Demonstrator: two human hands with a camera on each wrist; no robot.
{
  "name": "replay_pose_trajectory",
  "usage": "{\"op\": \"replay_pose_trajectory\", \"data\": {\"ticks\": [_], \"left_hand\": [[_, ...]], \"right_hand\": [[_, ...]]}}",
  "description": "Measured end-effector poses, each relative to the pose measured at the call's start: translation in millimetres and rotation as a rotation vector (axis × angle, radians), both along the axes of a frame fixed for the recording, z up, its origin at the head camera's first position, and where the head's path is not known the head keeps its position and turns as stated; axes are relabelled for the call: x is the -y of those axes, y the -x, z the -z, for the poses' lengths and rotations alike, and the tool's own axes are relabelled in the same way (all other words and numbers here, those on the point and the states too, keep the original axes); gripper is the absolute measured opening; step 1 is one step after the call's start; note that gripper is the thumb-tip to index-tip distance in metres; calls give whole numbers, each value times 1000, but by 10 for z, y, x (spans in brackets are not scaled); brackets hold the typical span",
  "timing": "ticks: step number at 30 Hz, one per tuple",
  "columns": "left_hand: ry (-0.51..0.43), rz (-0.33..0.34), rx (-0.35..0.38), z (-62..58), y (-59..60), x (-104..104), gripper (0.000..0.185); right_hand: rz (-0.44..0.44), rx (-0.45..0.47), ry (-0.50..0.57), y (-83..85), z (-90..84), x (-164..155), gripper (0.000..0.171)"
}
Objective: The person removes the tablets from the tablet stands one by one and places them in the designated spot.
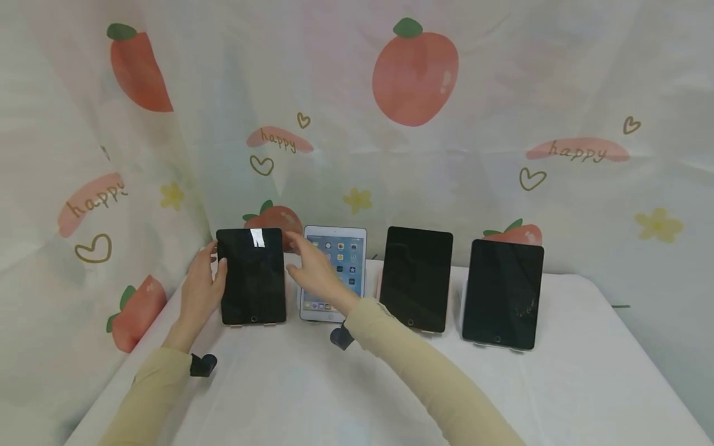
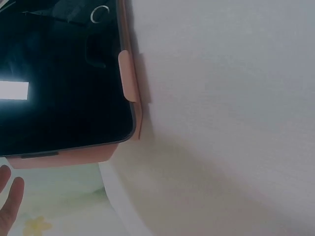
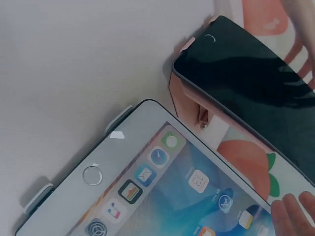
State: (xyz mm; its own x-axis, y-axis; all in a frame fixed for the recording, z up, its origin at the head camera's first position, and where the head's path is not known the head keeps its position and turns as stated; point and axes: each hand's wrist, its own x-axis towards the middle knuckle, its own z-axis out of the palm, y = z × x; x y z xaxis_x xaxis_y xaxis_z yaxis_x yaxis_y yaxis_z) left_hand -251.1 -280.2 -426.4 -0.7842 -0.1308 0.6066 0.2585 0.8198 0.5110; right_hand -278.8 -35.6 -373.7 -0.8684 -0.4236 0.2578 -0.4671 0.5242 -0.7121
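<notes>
Four tablets stand upright in a row on stands on a white table (image 1: 312,390). The leftmost tablet (image 1: 252,275) (image 2: 59,73) (image 3: 246,83) is black with a dark screen and sits in a pink stand (image 2: 129,78). My left hand (image 1: 203,285) is at its left edge with the thumb by the bezel; its fingertips (image 2: 10,201) look straight and just clear of the edge. Beside it a white tablet (image 1: 341,272) (image 3: 162,187) shows lit app icons. My right hand (image 1: 312,267) reaches in front of this screen with straight fingers (image 3: 290,211) towards the black tablet's right edge.
Two more dark tablets (image 1: 416,279) (image 1: 503,294) stand to the right. A pale curtain (image 1: 502,93) printed with fruit hangs close behind and along the left side. The table's front half lies bare; its edges fall away left and right.
</notes>
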Motion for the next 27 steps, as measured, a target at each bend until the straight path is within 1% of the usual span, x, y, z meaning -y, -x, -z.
{"op": "replay_pose_trajectory", "data": {"ticks": [2, 5, 8, 10, 13, 17, 19, 24, 27], "left_hand": [[-31, 15, 14, -21, 24, 13, 46], [-70, 37, 15, -53, 57, 33, 45], [-99, 56, 6, -79, 90, 56, 45], [-134, 67, 7, -92, 113, 74, 45], [-210, 80, 25, -107, 150, 104, 44], [-316, 80, 78, -125, 182, 131, 44], [-365, 91, 97, -135, 195, 138, 44], [-528, 175, 103, -159, 230, 160, 43], [-613, 202, 136, -172, 243, 177, 43]], "right_hand": [[9, 6, -11, 36, -7, 44, 65], [17, 5, -4, 92, -14, 99, 65], [39, 11, 17, 148, -13, 142, 67], [51, 24, 42, 183, -8, 167, 67], [59, 39, 77, 228, 8, 203, 68], [64, 43, 97, 258, 39, 241, 67], [68, 39, 102, 260, 55, 255, 66], [81, 10, 92, 239, 87, 288, 65], [87, -15, 79, 225, 90, 314, 64]]}}
